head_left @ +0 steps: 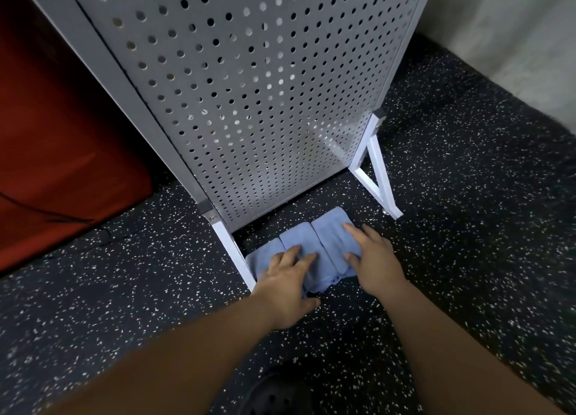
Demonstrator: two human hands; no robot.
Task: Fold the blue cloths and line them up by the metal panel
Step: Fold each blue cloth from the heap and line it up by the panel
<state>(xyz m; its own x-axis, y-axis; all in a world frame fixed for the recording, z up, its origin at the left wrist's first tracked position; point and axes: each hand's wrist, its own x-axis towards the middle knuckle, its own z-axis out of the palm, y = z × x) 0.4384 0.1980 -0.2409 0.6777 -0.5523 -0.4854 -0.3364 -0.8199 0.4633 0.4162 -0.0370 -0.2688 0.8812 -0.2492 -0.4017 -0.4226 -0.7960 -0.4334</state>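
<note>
— Was there any writing, label, brand or number to be read anywhere?
— No, none could be read.

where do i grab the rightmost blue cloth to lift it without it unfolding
Take the rightmost blue cloth along its free right long edge, about mid-length, coming from the side where the floor is bare. Its left edge butts against the middle cloth, and the metal panel stands beyond its far end. The right hand lies flat on it.
</note>
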